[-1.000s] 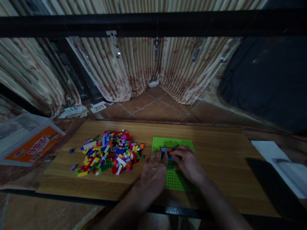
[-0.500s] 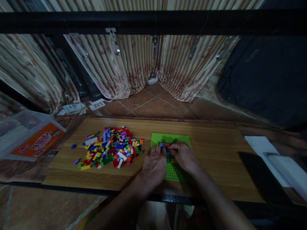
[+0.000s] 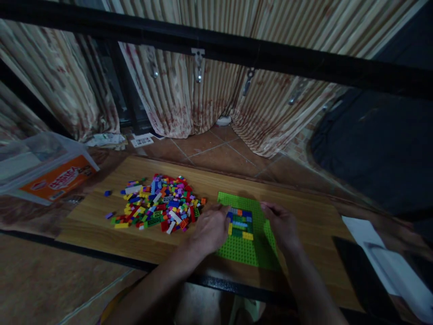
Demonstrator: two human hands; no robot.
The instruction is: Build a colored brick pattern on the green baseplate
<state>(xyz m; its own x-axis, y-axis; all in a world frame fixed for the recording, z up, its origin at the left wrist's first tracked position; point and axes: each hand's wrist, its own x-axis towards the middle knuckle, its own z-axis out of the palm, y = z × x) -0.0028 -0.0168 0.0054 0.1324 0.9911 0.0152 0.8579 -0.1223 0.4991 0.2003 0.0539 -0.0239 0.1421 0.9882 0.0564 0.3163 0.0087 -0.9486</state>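
A green studded baseplate point(image 3: 238, 256) lies on the wooden table, bearing a flat rectangular arrangement of toy bricks point(image 3: 241, 224) in blue, green, yellow and orange. My left hand point(image 3: 212, 229) lies over the plate's left side, palm down. Its fingers reach the left edge of the arrangement, and their undersides are hidden. Over the plate's right side is my right hand point(image 3: 281, 225), apart from the bricks. Its thumb and fingertips are pressed together; whatever may be between them is too small and dark to make out.
Left of the plate spreads a pile of loose toy bricks point(image 3: 162, 205). A clear plastic box point(image 3: 50, 169) with an orange label stands at the far left. On the table's right side are a black flat object point(image 3: 358, 266) and white items point(image 3: 389, 262). A dark bar point(image 3: 219, 43) crosses above.
My right hand has moved off the bricks to the right, leaving the arrangement exposed. My left hand has shifted slightly left of the bricks. The whole view has tilted.
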